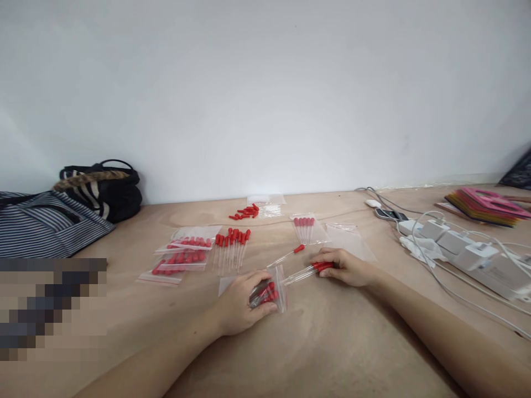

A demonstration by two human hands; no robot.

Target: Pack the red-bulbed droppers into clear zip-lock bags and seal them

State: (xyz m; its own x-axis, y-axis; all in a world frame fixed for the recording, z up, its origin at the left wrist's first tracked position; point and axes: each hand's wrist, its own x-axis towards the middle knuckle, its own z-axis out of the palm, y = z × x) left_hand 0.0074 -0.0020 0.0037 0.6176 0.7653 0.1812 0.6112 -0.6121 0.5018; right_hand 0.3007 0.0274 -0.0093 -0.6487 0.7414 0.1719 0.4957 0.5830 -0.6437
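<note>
Our left hand (243, 304) is closed around a clear bag (281, 284), thumb and fingers curled over it, with red-topped droppers showing inside. Our right hand (348, 267) pinches a small bunch of droppers (306, 273) by their red tops; their glass stems slant toward our left hand and end at the bag's edge. We cannot tell whether the tips are inside it.

Just beyond the gap between our hands, a lone dropper (298, 249) lies on the wooden counter (290, 354), its red top toward our right hand. Farther out, a packed bag (306, 229) holds a row of droppers, and a flat bag (352, 242) lies right behind our right hand.

Beyond our left hand we see a group of loose droppers (234, 239), red tops pointing away from us. To their left, filled bags (186, 257) overlap in a pile. Farther from both hands, near the wall (265, 99), red caps (248, 212) lie in a heap beside thin glass tubes (271, 210).

To the right of our right hand sit a power strip (492, 277) with white plugs (477, 256), cables (440, 281), a crumpled tissue (425, 251), a phone (390, 214) and a stack of colored frames (489, 204). Far to the left of our left hand rest a striped bag (53, 224) and a black bag (118, 193).
</note>
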